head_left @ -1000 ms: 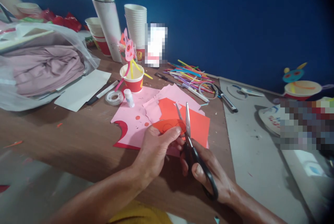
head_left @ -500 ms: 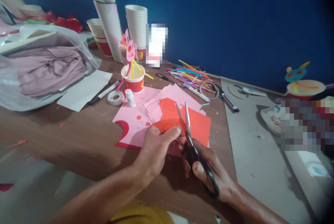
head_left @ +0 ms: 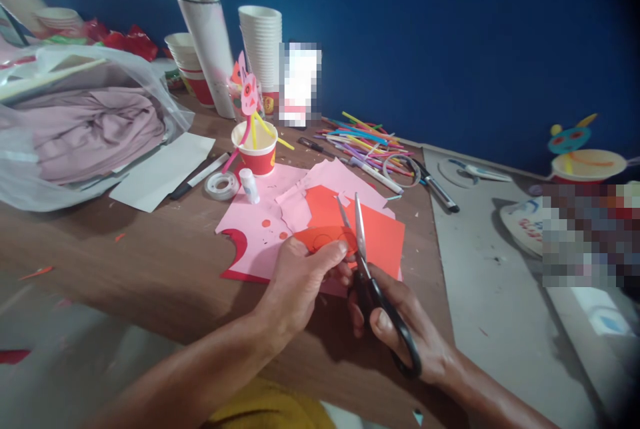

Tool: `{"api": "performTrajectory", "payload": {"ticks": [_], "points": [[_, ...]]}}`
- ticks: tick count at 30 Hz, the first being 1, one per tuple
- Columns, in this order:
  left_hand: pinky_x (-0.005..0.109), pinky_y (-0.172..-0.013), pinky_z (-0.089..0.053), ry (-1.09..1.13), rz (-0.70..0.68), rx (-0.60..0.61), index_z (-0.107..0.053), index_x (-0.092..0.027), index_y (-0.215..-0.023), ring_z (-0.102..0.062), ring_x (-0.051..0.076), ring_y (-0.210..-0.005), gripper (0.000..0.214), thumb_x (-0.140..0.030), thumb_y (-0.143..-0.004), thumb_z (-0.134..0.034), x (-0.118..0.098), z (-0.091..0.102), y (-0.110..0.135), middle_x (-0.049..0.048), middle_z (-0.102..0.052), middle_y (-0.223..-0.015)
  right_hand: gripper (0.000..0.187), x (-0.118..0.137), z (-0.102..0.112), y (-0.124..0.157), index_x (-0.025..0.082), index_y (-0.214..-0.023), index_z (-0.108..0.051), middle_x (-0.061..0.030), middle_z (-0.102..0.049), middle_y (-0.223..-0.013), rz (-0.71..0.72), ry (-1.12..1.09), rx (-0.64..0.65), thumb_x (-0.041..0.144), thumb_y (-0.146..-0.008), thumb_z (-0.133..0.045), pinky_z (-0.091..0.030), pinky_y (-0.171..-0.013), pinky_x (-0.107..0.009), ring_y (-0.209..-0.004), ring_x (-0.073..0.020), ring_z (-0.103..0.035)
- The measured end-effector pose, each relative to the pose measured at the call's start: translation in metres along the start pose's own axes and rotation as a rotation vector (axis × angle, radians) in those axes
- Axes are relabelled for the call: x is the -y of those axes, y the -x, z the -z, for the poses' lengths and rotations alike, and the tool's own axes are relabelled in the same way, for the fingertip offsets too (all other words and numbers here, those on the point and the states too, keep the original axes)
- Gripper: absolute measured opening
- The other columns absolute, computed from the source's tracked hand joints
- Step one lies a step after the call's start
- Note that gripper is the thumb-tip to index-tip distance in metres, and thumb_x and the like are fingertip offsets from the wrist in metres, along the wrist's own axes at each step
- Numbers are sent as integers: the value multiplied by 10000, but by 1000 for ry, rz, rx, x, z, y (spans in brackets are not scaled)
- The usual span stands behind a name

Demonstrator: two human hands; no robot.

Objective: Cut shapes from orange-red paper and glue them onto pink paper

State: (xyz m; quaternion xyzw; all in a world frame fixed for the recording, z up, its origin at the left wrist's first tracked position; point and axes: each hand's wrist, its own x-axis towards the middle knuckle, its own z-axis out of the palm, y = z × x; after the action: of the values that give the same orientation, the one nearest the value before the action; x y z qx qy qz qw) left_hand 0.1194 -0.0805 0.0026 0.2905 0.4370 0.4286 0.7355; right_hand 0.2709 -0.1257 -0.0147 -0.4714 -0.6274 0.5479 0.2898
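My left hand (head_left: 305,269) is closed, pinching a small piece of orange paper (head_left: 320,237) with circles drawn on it. My right hand (head_left: 400,316) is wrapped round the black handles of a pair of scissors (head_left: 367,279). The scissor blades are parted and point away from me, right beside the paper's right end; whether they touch it I cannot tell. Under both hands lie a larger orange sheet (head_left: 380,232) and pink paper (head_left: 250,216) with cut edges. A small glue stick (head_left: 249,187) stands on the pink paper near a tape roll (head_left: 221,185).
A paper cup (head_left: 257,161) with a pink paper figure stands behind the sheets. Stacked cups (head_left: 261,49), coloured sticks (head_left: 367,139) and markers (head_left: 440,192) lie farther back. A plastic bag (head_left: 170,96) with cloth fills the left. Another decorated cup (head_left: 587,166) is at right.
Both hands, the orange piece and the parted scissors hold almost the same position. Only a slight shift of the whole view shows.
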Motion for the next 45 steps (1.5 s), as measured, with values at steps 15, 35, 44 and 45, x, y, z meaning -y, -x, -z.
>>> {"api": "performTrajectory", "payload": {"ticks": [15,35,44,45], "points": [[233,-563,-456,-18,-5,15,-600,-131,-590,-528,109,-509,167,-249,-707,-608,-2,1,-2,-2,-555,-522,479,0,1,3,177,-901,-437,4,-492,-668,-21,-9,5,645,-807,-392,-335,-510,-244,-566,-122,-448],[218,-554,-430,-94,-37,56,-596,-130,-556,-531,90,-482,184,-194,-726,-570,1,8,-5,-12,-572,-518,488,0,3,2,176,-891,-437,5,-485,-667,-2,-35,28,653,-792,-412,-320,-510,-242,-565,-119,-442],[195,-515,-402,-161,-62,53,-550,-128,-478,-516,74,-460,247,-185,-718,-551,-2,9,-5,-8,-566,-483,469,0,4,4,169,-883,-468,8,-493,-648,-24,-72,35,628,-791,-445,-310,-489,-233,-539,-107,-435],[189,-505,-394,-163,-64,53,-549,-128,-479,-513,71,-458,242,-181,-716,-549,-2,9,-5,-8,-565,-479,469,0,4,3,169,-873,-471,8,-494,-645,-26,-67,30,630,-790,-445,-310,-489,-233,-537,-106,-435]]}}
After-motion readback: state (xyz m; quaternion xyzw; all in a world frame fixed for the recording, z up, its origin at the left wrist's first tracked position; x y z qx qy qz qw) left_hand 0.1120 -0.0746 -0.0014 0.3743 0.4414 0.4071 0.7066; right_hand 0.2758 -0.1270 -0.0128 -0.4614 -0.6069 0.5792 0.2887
